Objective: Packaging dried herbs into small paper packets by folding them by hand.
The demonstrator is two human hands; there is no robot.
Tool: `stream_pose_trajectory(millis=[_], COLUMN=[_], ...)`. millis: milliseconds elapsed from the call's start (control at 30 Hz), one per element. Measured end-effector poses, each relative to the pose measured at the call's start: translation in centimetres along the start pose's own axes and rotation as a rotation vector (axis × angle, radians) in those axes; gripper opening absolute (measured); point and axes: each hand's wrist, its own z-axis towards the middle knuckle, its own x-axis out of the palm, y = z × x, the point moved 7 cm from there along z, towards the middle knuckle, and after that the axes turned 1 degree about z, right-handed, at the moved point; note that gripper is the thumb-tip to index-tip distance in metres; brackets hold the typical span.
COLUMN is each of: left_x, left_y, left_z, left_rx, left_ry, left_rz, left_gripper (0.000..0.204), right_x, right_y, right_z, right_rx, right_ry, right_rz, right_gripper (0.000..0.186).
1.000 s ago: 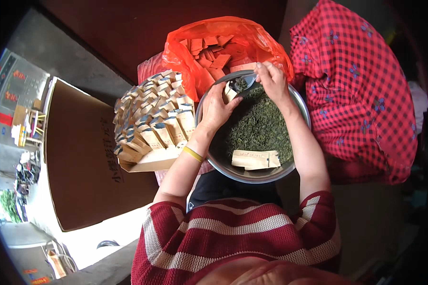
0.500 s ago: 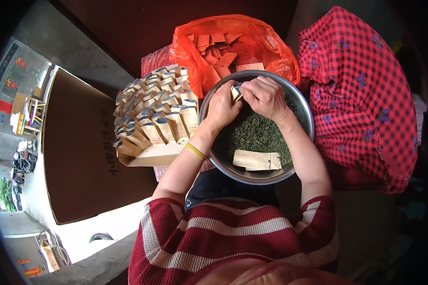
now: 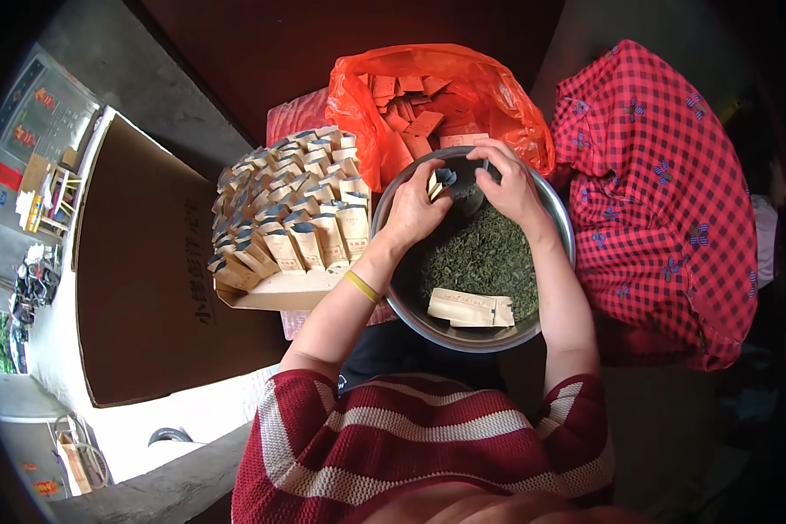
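Note:
A steel bowl [image 3: 463, 343] holds dark green dried leaves [image 3: 476, 262], which look like tea. Over its far left part, my left hand [image 3: 413, 210] is closed around a small brown paper packet [image 3: 441, 180], whose dark-lined mouth gapes upward. My right hand [image 3: 515, 194] hovers near the bowl's far right rim, fingers curved and apart, with nothing visible in them. A rounded, shiny shape lies on the leaves between the hands; its kind is unclear. Flat paper packets [image 3: 470, 307] lie on the leaves at the near side.
Left of the bowl, a shallow cardboard tray [image 3: 301, 294] carries many upright brown packets [image 3: 293, 196]. A red plastic bag [image 3: 351, 113] with red paper pieces [image 3: 424, 122] stands behind the bowl. Red checked cloth [image 3: 659, 218] covers something at right. A large cardboard panel [image 3: 144, 262] rises at far left.
My right hand has left the packet, moved right and opened. The packet stays in my left hand, its mouth now wider. The whole view has shifted slightly.

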Motion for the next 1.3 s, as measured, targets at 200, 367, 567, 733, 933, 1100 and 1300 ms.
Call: stream_pose_trajectory(millis=[200,367,567,733,933,1100,1300], left_x=[0.9,1.1,1.3,2.2,1.9,1.7,2.2], left_y=[0.5,-0.1,-0.3,0.6,0.7,0.3,1.0], left_z=[0.2,0.2,0.3,-0.4,0.0,-0.2,-0.3], left_rx=[0.155,0.191,0.105,0.201,0.098,0.2,0.149], left_ry=[-0.006,0.028,0.1,0.146,0.173,0.139,0.171], left_rz=[-0.032,-0.032,-0.111,0.01,-0.068,-0.002,-0.019], left_gripper=[0.055,0.057,0.04,0.024,0.029,0.031,0.027], right_x=[2.1,1.9,0.4,2.3,0.9,1.4,2.7], right_y=[4.2,2.6,2.2,2.0,2.6,1.7,0.1], right_z=[-1.0,-0.7,-0.2,-1.3,-0.4,-0.8,-1.1], right_rx=[-0.162,-0.151,-0.146,-0.035,-0.087,-0.077,-0.022], right_ry=[0.177,0.23,0.124,0.365,0.21,0.307,0.361], right_rz=[-0.029,0.022,0.101,0.105,0.106,0.07,0.129], right_gripper=[0.02,0.016,0.025,0.031,0.029,0.03,0.03])
